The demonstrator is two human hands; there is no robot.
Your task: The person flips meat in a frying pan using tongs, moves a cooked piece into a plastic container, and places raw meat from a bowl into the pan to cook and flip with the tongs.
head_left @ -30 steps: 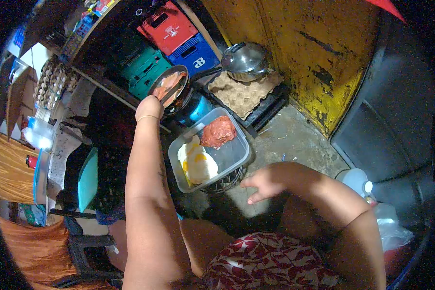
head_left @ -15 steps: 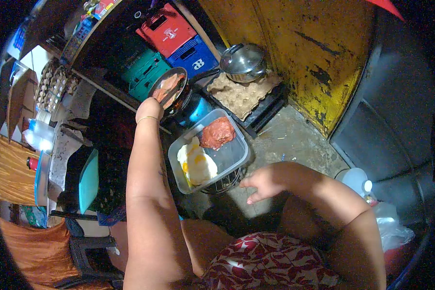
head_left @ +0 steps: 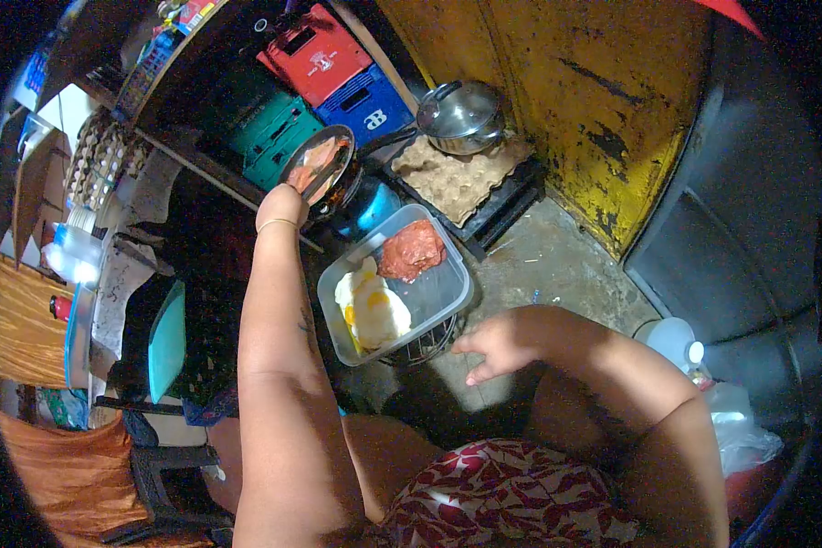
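Note:
My left hand (head_left: 283,208) is closed around a dark spatula (head_left: 322,181), which reaches into a frying pan (head_left: 348,157). Pinkish slices of meat (head_left: 336,151) lie in this pan, over a stove with a blue glow (head_left: 374,212) beside it. Nearer to me stands a clear plastic container (head_left: 467,290), holding fried eggs (head_left: 371,309) and a lump of reddish meat (head_left: 413,252). To the right of the container, my right hand (head_left: 502,345) hangs with its fingers apart and nothing in them.
A lidded steel pot (head_left: 459,111) sits on cardboard (head_left: 466,178) over a black stove at the back. Red (head_left: 318,59), blue (head_left: 367,111) and green (head_left: 279,137) crates stand behind the pan. Egg trays (head_left: 105,164) are at left, a yellow metal panel (head_left: 603,100) at right.
Almost nothing differs. My left hand and the spatula stay at the pan with barely any shift, and my right hand keeps its place.

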